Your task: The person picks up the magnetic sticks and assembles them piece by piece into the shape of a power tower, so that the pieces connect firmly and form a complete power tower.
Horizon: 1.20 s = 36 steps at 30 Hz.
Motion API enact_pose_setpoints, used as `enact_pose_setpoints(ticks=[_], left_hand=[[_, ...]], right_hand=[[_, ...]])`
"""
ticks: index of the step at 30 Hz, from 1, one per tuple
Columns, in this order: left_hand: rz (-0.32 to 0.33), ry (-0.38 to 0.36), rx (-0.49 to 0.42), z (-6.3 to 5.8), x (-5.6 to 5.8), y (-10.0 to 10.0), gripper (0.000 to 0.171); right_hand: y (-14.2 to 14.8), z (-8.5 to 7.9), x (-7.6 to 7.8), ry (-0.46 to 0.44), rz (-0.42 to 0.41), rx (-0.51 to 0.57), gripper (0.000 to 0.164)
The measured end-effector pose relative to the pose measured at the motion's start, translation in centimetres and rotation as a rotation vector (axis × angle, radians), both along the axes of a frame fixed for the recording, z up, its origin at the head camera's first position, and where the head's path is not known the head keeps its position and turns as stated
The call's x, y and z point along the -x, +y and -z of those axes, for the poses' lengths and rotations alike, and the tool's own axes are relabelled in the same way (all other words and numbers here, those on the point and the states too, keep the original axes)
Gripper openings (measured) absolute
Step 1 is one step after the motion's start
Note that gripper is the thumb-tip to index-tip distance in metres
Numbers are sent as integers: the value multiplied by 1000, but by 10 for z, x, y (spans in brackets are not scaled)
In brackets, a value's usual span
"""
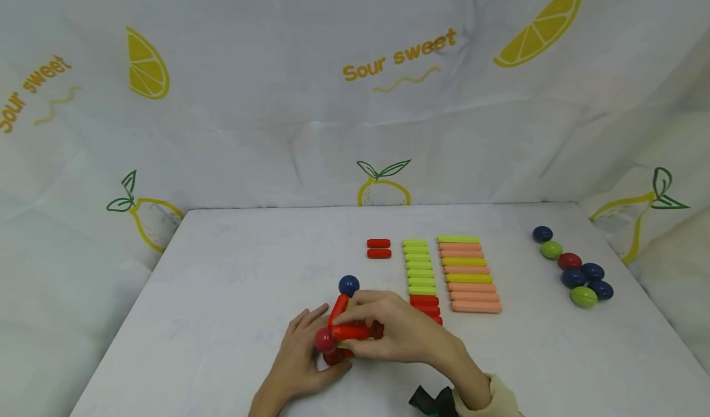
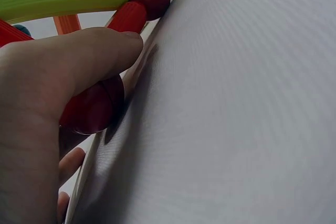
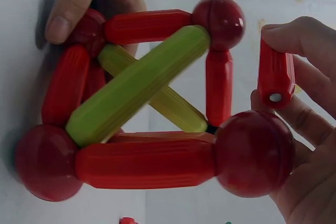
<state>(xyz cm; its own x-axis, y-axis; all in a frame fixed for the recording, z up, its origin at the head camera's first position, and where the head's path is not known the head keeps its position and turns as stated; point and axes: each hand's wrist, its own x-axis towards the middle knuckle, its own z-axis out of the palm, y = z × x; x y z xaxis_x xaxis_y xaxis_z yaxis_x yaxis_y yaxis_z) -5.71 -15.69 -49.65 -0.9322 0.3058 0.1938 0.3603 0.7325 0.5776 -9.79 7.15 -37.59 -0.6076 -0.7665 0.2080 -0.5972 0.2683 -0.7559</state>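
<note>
A frame of magnetic rods and balls stands low at the front middle of the table. Its corners are dark red balls point(image 3: 254, 153), joined by short red rods point(image 3: 147, 165) and crossed by longer green rods point(image 3: 139, 85). My left hand point(image 1: 299, 358) grips a corner ball on its left side, thumb point(image 2: 113, 51) in front and fingers behind. Between thumb and fingers, my right hand point(image 1: 394, 327) pinches a loose short red rod point(image 3: 275, 72). That rod's silvery end shows, close above a corner ball in the right wrist view. A blue ball point(image 1: 349, 284) is just beyond the hands.
Two red rods point(image 1: 379, 243) lie behind the hands. To the right are a column of green rods point(image 1: 418, 266) with red ones point(image 1: 424, 300) below, and longer orange and yellow rods point(image 1: 471, 287). Several blue, green and red balls point(image 1: 569, 261) sit near the right edge.
</note>
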Motion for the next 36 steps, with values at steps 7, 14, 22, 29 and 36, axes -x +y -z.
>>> enact_pose_setpoints(ticks=[7,14,22,29,36], left_hand=[[6,0,-5,-2,0,-1,64],[2,-20,-6,-3,0,-1,64],[9,-19,-7,-2,1,-1,65],[6,-38,-4,-3,1,-1,63],[21,119,-92,3,2,-1,55]], right_hand=[[-1,6,0,-1,21,-56,23],[1,9,0,-16,34,-59,24],[2,10,0,34,52,-109,22],[2,13,-1,48,61,-118,22],[0,13,-4,58,84,-114,24]])
